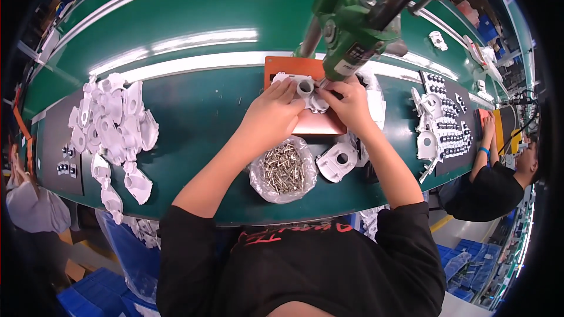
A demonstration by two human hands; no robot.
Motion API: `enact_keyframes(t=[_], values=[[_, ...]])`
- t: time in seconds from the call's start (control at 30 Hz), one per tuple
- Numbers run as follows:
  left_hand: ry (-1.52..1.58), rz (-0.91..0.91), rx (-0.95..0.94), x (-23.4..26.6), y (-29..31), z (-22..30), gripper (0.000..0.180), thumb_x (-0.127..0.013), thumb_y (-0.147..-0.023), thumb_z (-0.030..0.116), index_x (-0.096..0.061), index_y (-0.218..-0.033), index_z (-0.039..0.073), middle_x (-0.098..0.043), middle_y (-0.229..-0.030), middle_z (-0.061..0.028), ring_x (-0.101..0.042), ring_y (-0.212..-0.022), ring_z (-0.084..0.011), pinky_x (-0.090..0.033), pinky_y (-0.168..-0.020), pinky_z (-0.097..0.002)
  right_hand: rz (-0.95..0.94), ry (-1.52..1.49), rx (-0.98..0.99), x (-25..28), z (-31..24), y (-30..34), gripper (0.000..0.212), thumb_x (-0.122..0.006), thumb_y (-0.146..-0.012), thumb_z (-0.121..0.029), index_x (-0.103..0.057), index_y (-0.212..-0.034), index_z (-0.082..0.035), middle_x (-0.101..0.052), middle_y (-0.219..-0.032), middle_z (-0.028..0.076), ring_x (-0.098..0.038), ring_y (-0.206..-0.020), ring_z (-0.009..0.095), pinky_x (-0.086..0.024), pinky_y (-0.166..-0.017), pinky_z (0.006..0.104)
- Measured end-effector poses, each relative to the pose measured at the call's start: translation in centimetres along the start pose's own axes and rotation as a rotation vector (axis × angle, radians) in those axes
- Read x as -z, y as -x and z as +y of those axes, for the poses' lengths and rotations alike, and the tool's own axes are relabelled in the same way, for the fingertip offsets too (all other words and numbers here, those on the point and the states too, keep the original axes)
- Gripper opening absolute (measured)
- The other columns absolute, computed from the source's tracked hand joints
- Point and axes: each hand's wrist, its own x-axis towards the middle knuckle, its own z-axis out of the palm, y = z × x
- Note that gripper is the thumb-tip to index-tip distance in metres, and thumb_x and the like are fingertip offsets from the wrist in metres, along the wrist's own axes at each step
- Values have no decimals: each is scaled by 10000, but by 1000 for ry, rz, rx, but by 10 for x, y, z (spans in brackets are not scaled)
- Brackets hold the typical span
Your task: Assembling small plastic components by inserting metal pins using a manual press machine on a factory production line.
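A white plastic housing with a round collar [305,87] lies on the orange base plate [322,124] under a green press [359,32]. My left hand [272,110] holds the housing from its left side, fingers laid across its top. At the housing's right edge, close below the press's ram, the fingertips of my right hand [351,104] are pinched together; whatever they hold is too small and covered to make out. Just in front of the plate sits a clear plastic bag [258,184] of small metal pins [285,169]. Another white housing [337,162] rests to its right.
A heap of white housings [111,114] covers the left of the green table [200,117]. On the right, white parts [430,105] lie beside rows of small black-and-white pieces [451,132]. Co-workers sit at the far right [492,185] and far left [36,205].
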Motion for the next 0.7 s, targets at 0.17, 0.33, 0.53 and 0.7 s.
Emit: enact_keyframes(t=[0.17,0.33,0.53,0.7], values=[[-35,-2,-1,3,0,-4,155,-557,-702,20,-586,-850,-17,-604,-1064,-193,-535,-1120,-341,-428,-987,-422,-41,61,100,5,-4,0,108,-711,-696,-39,-674,-795,-16,-661,-863,95,-592,-874,280,-494,-759,361],[-52,42,-30,1,0,-4,130,-591,-712,70,-615,-822,5,-628,-1028,-224,-583,-1057,-330,-420,-983,-420,-9,192,202,5,-10,0,108,-707,-697,-26,-664,-795,-18,-654,-856,95,-594,-855,288,-487,-748,361],[-59,49,-38,1,1,-3,153,-598,-719,79,-617,-858,19,-633,-1010,-212,-583,-1052,-327,-423,-973,-424,-178,183,203,7,-21,4,145,-682,-736,-63,-666,-873,-16,-648,-914,113,-564,-918,312,-442,-833,391],[-52,20,-19,0,1,-4,181,-598,-730,94,-620,-895,20,-630,-1048,-225,-579,-1072,-335,-409,-996,-428,-232,197,120,16,-37,9,194,-652,-775,-113,-660,-947,-24,-634,-1024,121,-535,-988,323,-403,-896,419]])
